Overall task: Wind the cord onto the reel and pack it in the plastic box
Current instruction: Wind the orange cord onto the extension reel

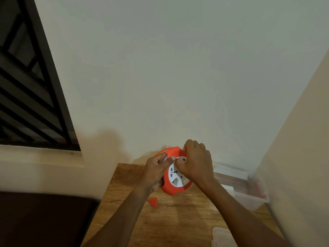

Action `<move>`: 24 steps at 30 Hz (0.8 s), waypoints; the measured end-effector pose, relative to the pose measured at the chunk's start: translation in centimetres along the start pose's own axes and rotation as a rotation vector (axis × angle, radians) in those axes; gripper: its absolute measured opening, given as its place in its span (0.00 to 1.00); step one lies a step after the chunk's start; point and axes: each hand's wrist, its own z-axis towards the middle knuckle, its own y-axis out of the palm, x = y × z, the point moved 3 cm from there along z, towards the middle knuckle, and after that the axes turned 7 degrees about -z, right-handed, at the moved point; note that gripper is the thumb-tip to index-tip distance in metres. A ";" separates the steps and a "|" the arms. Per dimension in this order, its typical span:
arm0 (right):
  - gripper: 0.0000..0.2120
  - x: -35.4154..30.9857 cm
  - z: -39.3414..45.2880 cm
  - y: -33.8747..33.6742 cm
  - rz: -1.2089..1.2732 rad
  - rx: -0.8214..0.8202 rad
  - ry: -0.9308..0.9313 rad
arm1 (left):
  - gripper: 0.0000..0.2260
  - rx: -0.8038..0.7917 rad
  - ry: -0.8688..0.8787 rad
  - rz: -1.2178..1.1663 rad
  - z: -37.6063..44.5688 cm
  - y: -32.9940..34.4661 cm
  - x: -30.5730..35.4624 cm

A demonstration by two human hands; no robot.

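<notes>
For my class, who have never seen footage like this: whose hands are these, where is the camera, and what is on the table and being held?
There is no machine. A person wears a camera on the head, looking down at their own bare hands. Both grip an orange cord reel with a white socket face, held above a wooden table: the left hand on its left side, the right hand over its top. An orange plug lies on the table. A clear plastic box sits to the right, and its lid seems nearest the camera.

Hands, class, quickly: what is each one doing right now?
Left hand: grips the orange reel by its left side.
Right hand: fingers curled over the reel's top and white face, gripping it.
</notes>
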 end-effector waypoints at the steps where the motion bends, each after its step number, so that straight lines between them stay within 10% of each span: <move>1: 0.14 0.0 -0.1 0.0 -0.021 0.014 -0.009 | 0.06 -0.018 0.002 0.003 0.0 0.2 0.1; 10: 0.17 -0.5 -3.5 0.5 -0.151 0.022 -0.574 | 0.15 -0.009 -0.047 -0.069 0.0 -1.0 0.2; 24: 0.25 0.7 -2.0 0.7 -0.160 0.056 -0.257 | 0.19 0.049 -0.099 -0.145 0.4 0.7 -1.3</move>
